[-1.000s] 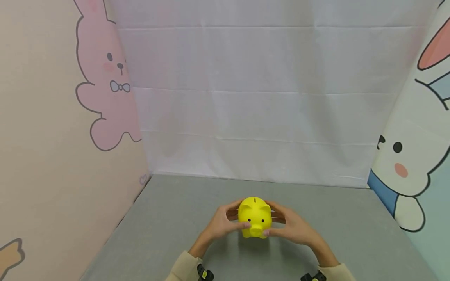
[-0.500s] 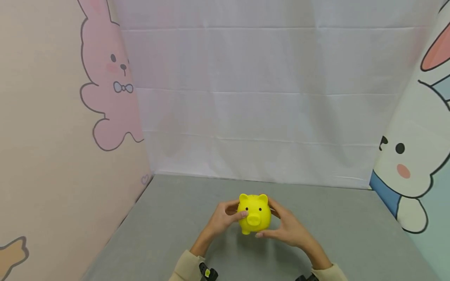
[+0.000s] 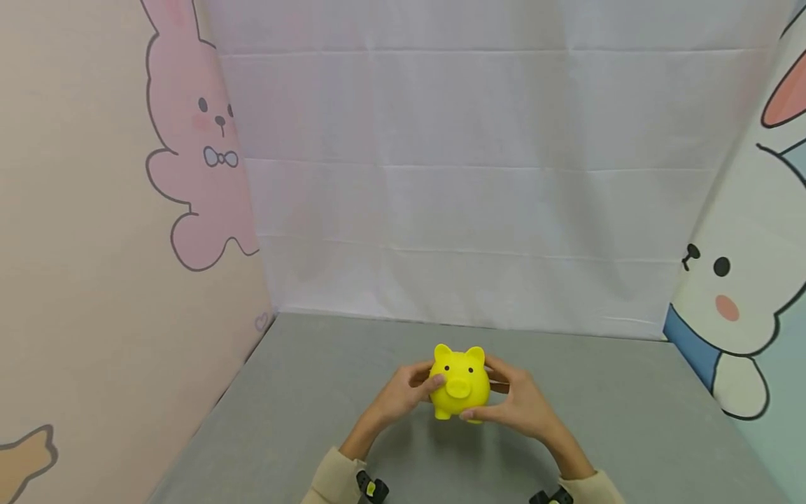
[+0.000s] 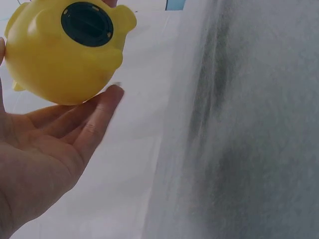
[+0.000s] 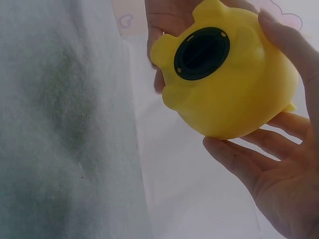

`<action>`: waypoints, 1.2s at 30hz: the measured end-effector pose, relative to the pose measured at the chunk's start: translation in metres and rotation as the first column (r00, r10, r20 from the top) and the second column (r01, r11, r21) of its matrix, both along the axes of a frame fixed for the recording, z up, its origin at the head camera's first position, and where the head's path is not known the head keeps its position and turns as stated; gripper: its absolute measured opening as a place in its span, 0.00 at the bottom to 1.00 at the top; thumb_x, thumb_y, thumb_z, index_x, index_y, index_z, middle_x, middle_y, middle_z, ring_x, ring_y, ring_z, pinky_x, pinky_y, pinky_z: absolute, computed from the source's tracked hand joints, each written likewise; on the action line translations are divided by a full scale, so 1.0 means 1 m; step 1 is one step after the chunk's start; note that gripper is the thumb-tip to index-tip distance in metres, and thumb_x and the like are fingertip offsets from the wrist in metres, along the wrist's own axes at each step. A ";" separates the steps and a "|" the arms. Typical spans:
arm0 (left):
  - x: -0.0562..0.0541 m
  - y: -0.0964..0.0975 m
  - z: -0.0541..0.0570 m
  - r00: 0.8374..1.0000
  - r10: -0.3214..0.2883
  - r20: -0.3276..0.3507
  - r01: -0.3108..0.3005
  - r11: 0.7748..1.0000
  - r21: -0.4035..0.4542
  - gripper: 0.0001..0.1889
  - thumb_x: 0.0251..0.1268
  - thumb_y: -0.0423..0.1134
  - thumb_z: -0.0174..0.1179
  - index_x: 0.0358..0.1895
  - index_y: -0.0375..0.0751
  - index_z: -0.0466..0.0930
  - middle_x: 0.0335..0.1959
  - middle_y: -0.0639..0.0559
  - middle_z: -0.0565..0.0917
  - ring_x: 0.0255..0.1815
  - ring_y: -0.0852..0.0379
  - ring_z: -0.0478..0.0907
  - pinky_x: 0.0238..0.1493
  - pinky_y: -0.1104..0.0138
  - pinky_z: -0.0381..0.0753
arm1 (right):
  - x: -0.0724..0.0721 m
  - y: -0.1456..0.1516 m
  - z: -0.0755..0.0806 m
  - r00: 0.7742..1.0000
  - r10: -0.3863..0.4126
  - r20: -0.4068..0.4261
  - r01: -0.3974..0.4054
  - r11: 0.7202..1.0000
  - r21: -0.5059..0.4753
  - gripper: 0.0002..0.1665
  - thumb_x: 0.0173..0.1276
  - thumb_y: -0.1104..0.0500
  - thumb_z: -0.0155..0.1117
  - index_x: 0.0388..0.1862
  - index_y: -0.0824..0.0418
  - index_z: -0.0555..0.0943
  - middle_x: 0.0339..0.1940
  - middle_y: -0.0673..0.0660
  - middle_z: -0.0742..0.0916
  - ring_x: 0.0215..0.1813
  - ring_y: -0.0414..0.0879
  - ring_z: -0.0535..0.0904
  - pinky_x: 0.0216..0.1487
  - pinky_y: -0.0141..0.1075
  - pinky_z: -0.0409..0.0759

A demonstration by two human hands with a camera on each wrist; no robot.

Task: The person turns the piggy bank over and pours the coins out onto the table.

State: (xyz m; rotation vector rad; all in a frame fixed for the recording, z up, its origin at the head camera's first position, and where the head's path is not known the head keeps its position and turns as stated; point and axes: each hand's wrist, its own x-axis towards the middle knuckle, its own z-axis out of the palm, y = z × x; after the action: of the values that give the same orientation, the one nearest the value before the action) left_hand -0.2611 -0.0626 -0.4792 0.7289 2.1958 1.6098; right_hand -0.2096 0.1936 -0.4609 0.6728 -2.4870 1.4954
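Note:
A yellow piggy bank [image 3: 458, 402] is held up above the grey tabletop, its snout and eyes facing me. My left hand [image 3: 403, 393] grips it on the left side, thumb on the front beside the snout and fingers behind. On the other side my right hand [image 3: 522, 404] holds it, the thumb low on the front near a foot and the fingers around the back. Both wrist views show its underside, with a round black plug [image 4: 87, 24] between stubby feet; the right wrist view has the same plug [image 5: 202, 53]. The back of the bank is hidden.
The grey tabletop [image 3: 315, 378] reaches back to a hanging white cloth [image 3: 409, 210]. A beige wall with a pink rabbit [image 3: 195, 175] stands on the left, and a wall with a white rabbit [image 3: 743, 280] on the right.
The piggy bank has tilted back and risen slightly: its coin slot on top has gone from sight and its face has turned up toward me. Both hands still hold it.

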 end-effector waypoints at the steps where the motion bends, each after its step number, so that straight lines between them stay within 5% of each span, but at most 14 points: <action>1: 0.000 -0.001 0.001 1.000 -0.001 -0.018 0.000 1.000 -0.030 0.35 0.77 0.66 0.56 0.76 0.48 0.73 0.68 0.47 0.84 0.61 0.54 0.85 0.55 0.64 0.90 | 0.000 0.000 0.000 1.000 -0.007 0.010 0.008 1.000 -0.003 0.50 0.53 0.47 0.88 0.74 0.53 0.76 0.68 0.56 0.86 0.60 0.53 0.89 0.54 0.36 0.91; 5: -0.002 -0.006 0.003 0.998 -0.013 -0.068 0.004 0.992 -0.126 0.38 0.76 0.68 0.55 0.80 0.50 0.68 0.75 0.48 0.77 0.69 0.47 0.80 0.66 0.53 0.85 | 0.000 -0.001 0.000 0.996 -0.025 0.081 0.027 0.999 -0.028 0.49 0.55 0.49 0.87 0.74 0.56 0.76 0.67 0.59 0.86 0.56 0.50 0.90 0.52 0.37 0.91; 9: -0.004 -0.009 0.005 0.997 -0.035 -0.069 0.026 0.992 -0.125 0.41 0.74 0.65 0.60 0.82 0.49 0.63 0.79 0.47 0.72 0.74 0.45 0.76 0.72 0.48 0.80 | -0.002 0.000 -0.001 0.988 -0.011 0.154 0.023 0.997 -0.077 0.45 0.59 0.52 0.85 0.74 0.57 0.76 0.64 0.61 0.87 0.51 0.46 0.91 0.50 0.38 0.92; 22: -0.009 -0.009 0.001 0.989 -0.138 -0.051 0.138 0.990 -0.005 0.42 0.65 0.57 0.73 0.80 0.56 0.65 0.77 0.55 0.74 0.73 0.52 0.77 0.73 0.61 0.80 | -0.002 -0.002 -0.008 0.963 0.060 0.264 -0.032 0.994 -0.108 0.41 0.67 0.53 0.78 0.74 0.64 0.74 0.63 0.69 0.86 0.50 0.49 0.92 0.48 0.37 0.92; 33: -0.007 -0.006 0.000 0.998 -0.051 -0.037 0.054 0.995 0.081 0.40 0.66 0.56 0.73 0.78 0.46 0.70 0.72 0.45 0.80 0.62 0.54 0.85 0.62 0.62 0.88 | 0.004 -0.007 -0.001 0.961 -0.079 0.263 0.081 0.997 0.003 0.46 0.72 0.47 0.73 0.81 0.61 0.66 0.72 0.71 0.80 0.58 0.57 0.88 0.55 0.42 0.91; 36: -0.007 -0.009 -0.002 0.999 -0.025 -0.041 0.028 0.998 0.062 0.39 0.66 0.57 0.72 0.76 0.44 0.72 0.70 0.44 0.82 0.60 0.53 0.86 0.59 0.63 0.89 | 0.006 -0.005 -0.001 0.965 -0.063 0.256 0.066 0.998 -0.006 0.49 0.71 0.49 0.74 0.83 0.59 0.61 0.75 0.73 0.77 0.61 0.61 0.87 0.57 0.44 0.91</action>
State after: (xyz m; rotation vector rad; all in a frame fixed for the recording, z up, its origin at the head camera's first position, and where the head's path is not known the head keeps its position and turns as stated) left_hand -0.2680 -0.0711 -0.4812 0.8114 2.1626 1.6714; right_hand -0.2040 0.1882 -0.4620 0.4133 -2.6501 1.6697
